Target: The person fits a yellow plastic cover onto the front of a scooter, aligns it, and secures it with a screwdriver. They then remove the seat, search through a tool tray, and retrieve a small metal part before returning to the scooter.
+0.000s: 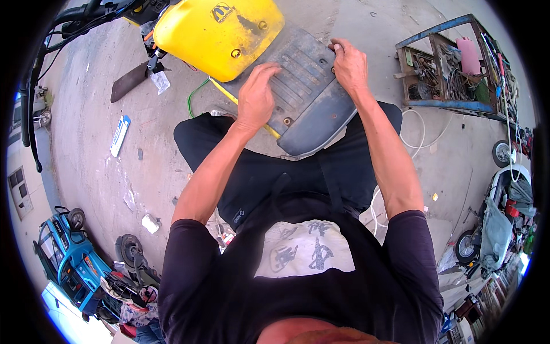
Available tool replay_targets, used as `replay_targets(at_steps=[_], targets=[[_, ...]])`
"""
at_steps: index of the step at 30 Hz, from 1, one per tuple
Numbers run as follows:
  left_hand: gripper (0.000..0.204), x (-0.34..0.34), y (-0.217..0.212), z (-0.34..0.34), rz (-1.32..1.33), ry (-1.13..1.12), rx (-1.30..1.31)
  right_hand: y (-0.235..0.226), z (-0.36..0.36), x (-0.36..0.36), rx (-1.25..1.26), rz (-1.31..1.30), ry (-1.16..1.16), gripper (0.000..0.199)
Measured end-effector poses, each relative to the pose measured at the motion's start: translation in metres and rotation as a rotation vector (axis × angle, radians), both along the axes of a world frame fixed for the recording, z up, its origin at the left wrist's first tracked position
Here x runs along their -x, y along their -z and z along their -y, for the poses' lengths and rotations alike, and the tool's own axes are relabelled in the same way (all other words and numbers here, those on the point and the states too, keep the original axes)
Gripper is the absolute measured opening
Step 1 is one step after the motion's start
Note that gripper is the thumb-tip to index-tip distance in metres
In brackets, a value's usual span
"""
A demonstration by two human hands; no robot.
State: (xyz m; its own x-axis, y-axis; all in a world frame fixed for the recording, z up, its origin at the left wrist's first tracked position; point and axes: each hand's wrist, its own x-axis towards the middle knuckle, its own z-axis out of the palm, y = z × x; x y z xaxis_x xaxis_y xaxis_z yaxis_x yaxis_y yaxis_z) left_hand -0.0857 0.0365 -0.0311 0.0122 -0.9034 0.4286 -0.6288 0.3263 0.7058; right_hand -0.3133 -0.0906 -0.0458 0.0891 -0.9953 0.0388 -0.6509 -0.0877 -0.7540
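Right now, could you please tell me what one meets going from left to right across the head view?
Blue-and-white strip on the ground, small white lump, left hand, right hand, blue-edged metal frame.

Left hand (256, 98): over the left edge of the footboard (303, 92), fingers bent. Right hand (350, 66): at the right edge; grip not discernible. Yellow panel (215, 34): at the far end. Rack (450, 105): on the ground (378, 28), beyond the right edge.
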Motion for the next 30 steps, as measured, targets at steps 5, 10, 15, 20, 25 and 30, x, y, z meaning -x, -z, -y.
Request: replay_targets(at_steps=[5, 10, 15, 20, 25, 30], targets=[[0.038, -0.002, -0.004, 0.001, -0.037, -0.027, -0.022, 0.006, 0.002, 0.002, 0.026, -0.041, 0.004, 0.032], [0.037, -0.005, -0.001, 0.002, -0.037, -0.041, 0.002, 0.004, 0.0, -0.002, -0.018, -0.022, 0.02, 0.031], [0.035, -0.003, -0.001, 0.003, -0.067, -0.015, -0.01, 0.001, -0.002, 0.002, -0.02, -0.006, 0.023, 0.03], [0.034, -0.004, 0.003, -0.001, 0.007, -0.016, -0.043, 0.008, -0.002, -0.003, -0.005, -0.008, -0.01, 0.029], [0.035, 0.002, 0.0, 0.005, 0.122, 0.021, -0.074, -0.003, -0.005, -0.001, 0.002, -0.005, -0.006, 0.029], [0.035, 0.005, -0.008, 0.012, 0.273, 0.039, -0.113, -0.004, -0.003, -0.003, 0.043, -0.028, -0.008, 0.029]])
